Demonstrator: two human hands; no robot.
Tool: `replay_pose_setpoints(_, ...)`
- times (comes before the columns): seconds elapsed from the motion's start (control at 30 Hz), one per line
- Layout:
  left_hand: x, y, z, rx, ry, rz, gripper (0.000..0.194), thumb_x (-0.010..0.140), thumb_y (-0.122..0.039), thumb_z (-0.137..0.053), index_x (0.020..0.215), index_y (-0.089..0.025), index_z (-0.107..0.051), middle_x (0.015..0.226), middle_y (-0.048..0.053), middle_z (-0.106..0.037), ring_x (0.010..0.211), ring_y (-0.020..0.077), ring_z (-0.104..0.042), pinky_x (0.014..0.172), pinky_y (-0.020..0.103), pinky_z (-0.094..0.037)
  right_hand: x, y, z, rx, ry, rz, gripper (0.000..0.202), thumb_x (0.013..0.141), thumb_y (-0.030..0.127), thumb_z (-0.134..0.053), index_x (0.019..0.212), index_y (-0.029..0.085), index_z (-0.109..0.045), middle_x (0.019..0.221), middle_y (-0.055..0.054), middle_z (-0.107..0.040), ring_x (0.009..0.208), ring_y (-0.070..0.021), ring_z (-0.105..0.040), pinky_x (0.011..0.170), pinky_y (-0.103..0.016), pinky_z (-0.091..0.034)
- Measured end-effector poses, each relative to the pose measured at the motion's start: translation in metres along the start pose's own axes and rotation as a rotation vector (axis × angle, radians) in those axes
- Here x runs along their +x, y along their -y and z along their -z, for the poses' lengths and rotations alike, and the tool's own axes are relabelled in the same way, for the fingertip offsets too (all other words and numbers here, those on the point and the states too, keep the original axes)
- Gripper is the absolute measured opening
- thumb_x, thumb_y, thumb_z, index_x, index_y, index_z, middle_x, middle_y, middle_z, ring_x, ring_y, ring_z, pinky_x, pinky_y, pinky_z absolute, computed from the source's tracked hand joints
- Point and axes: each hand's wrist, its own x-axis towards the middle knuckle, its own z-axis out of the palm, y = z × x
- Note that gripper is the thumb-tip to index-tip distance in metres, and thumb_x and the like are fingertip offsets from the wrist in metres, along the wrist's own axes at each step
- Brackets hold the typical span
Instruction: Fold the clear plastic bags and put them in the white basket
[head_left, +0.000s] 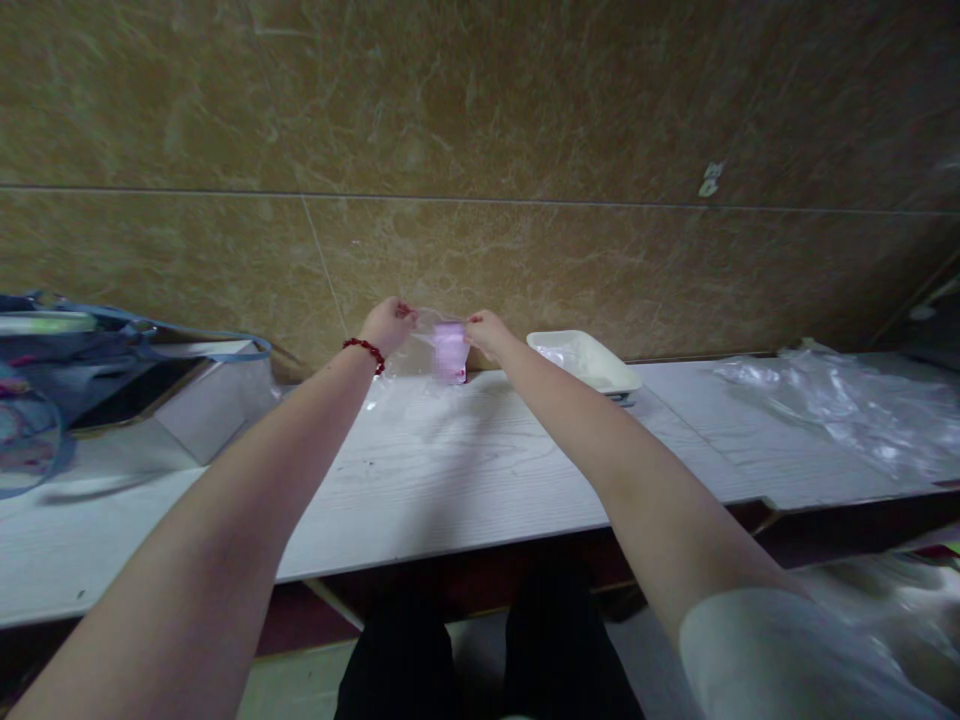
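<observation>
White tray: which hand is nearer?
Right. The right hand is just left of the white tray; the left hand is farther left, beyond the pink packet.

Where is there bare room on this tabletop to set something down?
In front of the purple packet, a wide bare patch of white tabletop reaches the front edge, bordered by the white box and cream tray. A smaller one lies between tray and clear plastic film. Crowded: the left end, with box and blue bag, and the far right, under the film.
</observation>
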Motion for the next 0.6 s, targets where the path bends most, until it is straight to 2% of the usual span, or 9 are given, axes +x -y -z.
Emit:
replay_pose_setpoints(0.1,0.005,-0.007,-0.002,0.039,-0.152,-0.122,0.018,0.071,-0.028,-0.046,0.084,-0.016,-0.049,0.084,0.006,-0.058,0.081,0.0148,-0.054,0.074,0.028,-0.041,0.012,0.008,0.004,0.094,-0.123,-0.078,0.014,0.071,0.015,-0.039,0.083,0.017,-0.045,0.077,-0.001,-0.052,0.069,-0.0102,-0.051,0.064,-0.024,-0.043)
replay_pose_setpoints(0.23,-0.003,-0.015,-0.003,0.029,-0.19,-0.209,0.019,0.074,-0.03,-0.044,0.088,-0.017,-0.048,0.088,0.005,-0.056,0.085,0.0137,-0.051,0.075,0.025,-0.039,0.016,0.015,0.011,0.192,-0.176,-0.055,0.017,0.074,0.016,-0.036,0.089,0.019,-0.041,0.083,0.0,-0.051,0.073,-0.009,-0.05,0.068,-0.023,-0.04)
replay_pose_setpoints(0.4,-0.012,-0.018,-0.001,0.014,-0.151,-0.264,0.019,0.075,-0.029,-0.043,0.089,-0.017,-0.047,0.087,0.005,-0.054,0.086,0.0129,-0.051,0.076,0.023,-0.04,0.009,0.014,0.021,0.153,-0.15,0.186,0.016,0.077,0.014,-0.034,0.092,0.018,-0.037,0.101,-0.004,-0.052,0.094,-0.0073,-0.047,0.083,-0.023,-0.035)
replay_pose_setpoints(0.5,-0.013,-0.014,0.003,-0.003,-0.167,-0.326,0.02,0.075,-0.027,-0.043,0.092,-0.017,-0.047,0.092,0.006,-0.053,0.091,0.0139,-0.05,0.077,0.024,-0.04,0.001,0.014,0.029,0.145,-0.117,0.317,0.015,0.079,0.015,-0.035,0.093,0.02,-0.037,0.103,-0.004,-0.051,0.097,-0.0073,-0.047,0.084,-0.025,-0.036)
replay_pose_setpoints(0.53,-0.013,-0.011,0.004,0.004,-0.138,-0.317,0.02,0.074,-0.027,-0.043,0.092,-0.018,-0.047,0.092,0.006,-0.054,0.09,0.014,-0.051,0.076,0.025,-0.041,-0.002,0.014,0.031,0.139,-0.075,0.306,0.014,0.078,0.015,-0.038,0.091,0.02,-0.038,0.1,-0.003,-0.052,0.093,-0.0079,-0.049,0.081,-0.025,-0.039)
replay_pose_setpoints(0.57,-0.014,-0.007,0.004,0.025,-0.056,-0.282,0.02,0.073,-0.026,-0.045,0.091,-0.018,-0.048,0.088,0.005,-0.056,0.085,0.0143,-0.053,0.074,0.026,-0.043,-0.005,0.012,0.033,0.127,-0.005,0.255,0.013,0.077,0.014,-0.04,0.088,0.02,-0.039,0.095,-0.002,-0.054,0.087,-0.0085,-0.051,0.077,-0.026,-0.042)
replay_pose_setpoints(0.6,-0.015,-0.002,0.004,0.057,0.079,-0.225,0.018,0.071,-0.026,-0.047,0.088,-0.018,-0.049,0.083,0.004,-0.058,0.079,0.0145,-0.055,0.07,0.026,-0.045,-0.007,0.01,0.033,0.111,0.086,0.173,0.012,0.076,0.012,-0.042,0.085,0.02,-0.04,0.088,-0.001,-0.054,0.079,-0.0089,-0.053,0.072,-0.027,-0.045)
